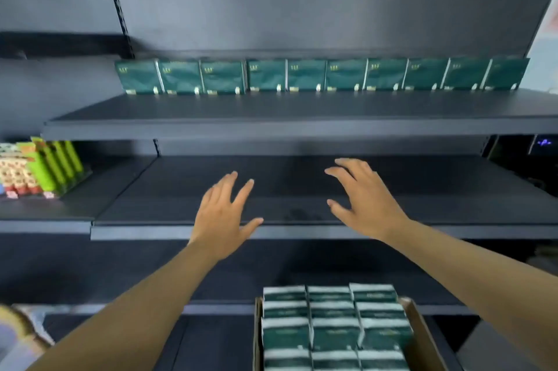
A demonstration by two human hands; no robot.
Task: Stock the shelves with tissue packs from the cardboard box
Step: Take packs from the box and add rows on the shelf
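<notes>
Several dark green tissue packs (320, 74) stand upright in a row against the back panel of the upper shelf (271, 126). A cardboard box (421, 337) at the bottom holds several more green and white tissue packs (332, 328), packed in rows. My left hand (225, 216) and my right hand (362, 198) both hover with fingers spread in front of the middle shelf (271, 231), holding nothing. That shelf has nothing on it where the hands are.
Bright green and red-patterned packages (39, 168) stand on the neighbouring shelf bay at the left. A slotted upright (116, 2) divides the bays. A lower shelf edge (217, 308) runs behind the box. A pale object (18, 337) shows at the bottom left.
</notes>
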